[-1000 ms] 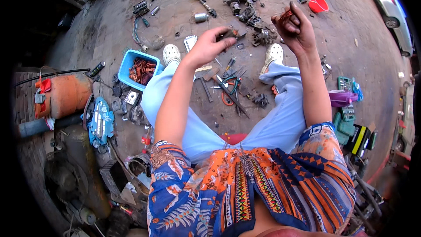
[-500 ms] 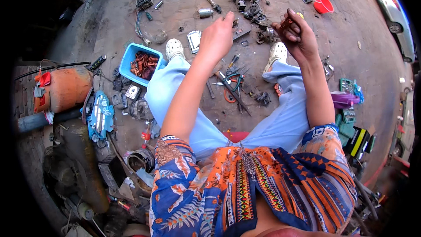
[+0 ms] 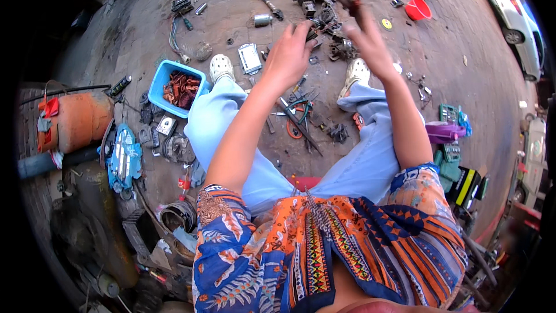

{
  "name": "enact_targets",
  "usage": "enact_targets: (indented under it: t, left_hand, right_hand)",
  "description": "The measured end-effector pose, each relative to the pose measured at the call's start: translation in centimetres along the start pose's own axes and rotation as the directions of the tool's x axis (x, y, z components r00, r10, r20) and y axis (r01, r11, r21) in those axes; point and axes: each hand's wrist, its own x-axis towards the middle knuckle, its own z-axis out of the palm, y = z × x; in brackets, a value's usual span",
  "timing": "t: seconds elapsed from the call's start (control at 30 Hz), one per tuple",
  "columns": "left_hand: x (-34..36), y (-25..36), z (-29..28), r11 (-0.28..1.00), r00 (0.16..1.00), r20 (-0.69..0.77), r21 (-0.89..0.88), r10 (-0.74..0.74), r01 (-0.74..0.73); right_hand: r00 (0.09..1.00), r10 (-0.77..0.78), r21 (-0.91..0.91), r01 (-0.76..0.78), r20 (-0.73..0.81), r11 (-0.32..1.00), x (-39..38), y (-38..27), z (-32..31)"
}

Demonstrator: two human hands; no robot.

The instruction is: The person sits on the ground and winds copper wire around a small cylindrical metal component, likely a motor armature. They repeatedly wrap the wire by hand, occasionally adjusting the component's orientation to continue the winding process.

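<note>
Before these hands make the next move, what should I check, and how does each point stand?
1. Left hand empty: cannot tell; fingers hide the grip.
2. Right hand empty: cannot tell; it is blurred, near dark metal parts.
3. The two apart: ok, a gap shows.
4. Blue tub upright: ok, copper-coloured scraps inside.
5. Ground free of loose tools: not ok.

The tub (image 3: pixel 157 87) is blue, the bucket (image 3: pixel 418 8) red, the shirt (image 3: pixel 370 242) orange-and-blue with stripes.
</note>
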Motion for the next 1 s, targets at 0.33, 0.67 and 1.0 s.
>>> enact_targets:
  t: [0.33, 0.67, 1.0]
  left_hand:
    - [1.2, -0.6, 0.1, 0.999, 1.000, 0.023, -0.051, -0.016, 0.017]
    - [1.7, 0.4, -0.3, 0.931, 0.992, 0.108, -0.352, -0.062, 0.097]
    - [1.1, 2.0, -2.3, 0.292, 0.874, 0.487, -0.835, -0.003, 0.466]
  right_hand:
    - [0.970, -0.156, -0.323, 0.210, 0.184, 0.923, 0.3, -0.8, 0.5]
    - [0.954, 0.179, 0.291, -0.247, 0.242, 0.924, -0.1, -1.1, -0.1]
    - [0.920, 0.129, 0.645, -0.355, 0.371, 0.676, -1.1, -3.7, -2.5]
